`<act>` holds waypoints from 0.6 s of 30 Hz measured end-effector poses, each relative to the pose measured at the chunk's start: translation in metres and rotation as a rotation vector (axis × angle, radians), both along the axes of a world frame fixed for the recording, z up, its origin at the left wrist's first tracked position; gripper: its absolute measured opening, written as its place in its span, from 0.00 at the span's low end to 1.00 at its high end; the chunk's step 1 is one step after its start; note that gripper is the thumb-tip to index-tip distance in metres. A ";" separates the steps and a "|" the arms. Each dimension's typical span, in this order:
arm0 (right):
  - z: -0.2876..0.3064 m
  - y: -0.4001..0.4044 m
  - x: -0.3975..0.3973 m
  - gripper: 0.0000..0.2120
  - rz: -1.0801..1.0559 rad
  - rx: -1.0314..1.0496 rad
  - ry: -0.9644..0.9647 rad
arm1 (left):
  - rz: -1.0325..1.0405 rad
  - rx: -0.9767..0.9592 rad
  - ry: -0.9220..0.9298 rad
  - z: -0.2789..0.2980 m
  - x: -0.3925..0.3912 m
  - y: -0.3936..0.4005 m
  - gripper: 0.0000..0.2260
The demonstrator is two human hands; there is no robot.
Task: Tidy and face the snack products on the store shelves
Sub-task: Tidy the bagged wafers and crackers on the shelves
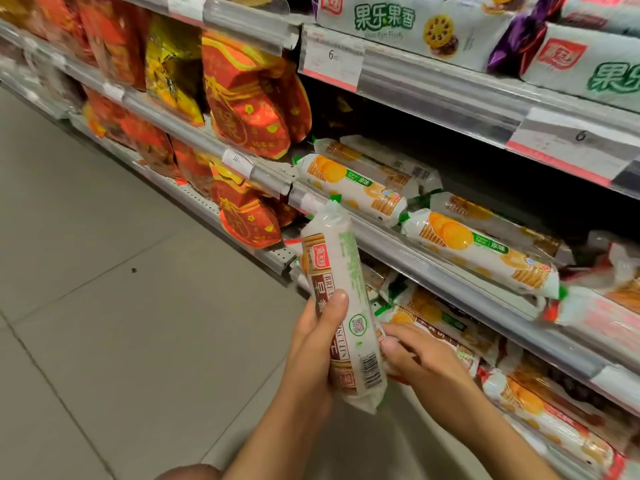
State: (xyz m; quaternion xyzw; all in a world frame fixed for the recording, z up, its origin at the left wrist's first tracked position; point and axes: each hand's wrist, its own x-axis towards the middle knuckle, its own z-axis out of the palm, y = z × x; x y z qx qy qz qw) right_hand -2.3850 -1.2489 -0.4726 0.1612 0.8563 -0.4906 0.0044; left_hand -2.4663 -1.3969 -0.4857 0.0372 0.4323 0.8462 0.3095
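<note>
Biscuit roll [341, 306] gripped by left hand [313, 344], right hand [412, 355] pinching; grey tiled floor [104, 306].

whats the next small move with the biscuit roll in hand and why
Probably turn the biscuit roll level and lay it on the middle shelf beside the matching rolls. The left hand grips it upright, barcode side out, off the shelf, while the right hand touches its lower end; the shelved rolls lie flat, fronts outward.

Left hand [313, 344] holds a biscuit roll [341, 306] upright; right hand [415, 355] touches its lower side; more rolls [481, 244] lie on the shelf [433, 261] beyond
</note>
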 end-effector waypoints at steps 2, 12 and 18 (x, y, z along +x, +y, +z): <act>0.000 -0.011 0.006 0.14 -0.052 -0.093 0.067 | 0.031 -0.039 0.026 -0.002 0.000 -0.004 0.25; 0.007 -0.049 -0.004 0.36 -0.009 0.037 0.046 | 0.141 -0.193 0.083 -0.009 -0.001 -0.003 0.33; 0.023 -0.035 -0.002 0.31 -0.045 -0.102 -0.026 | 0.025 -0.166 -0.047 -0.004 0.007 0.004 0.49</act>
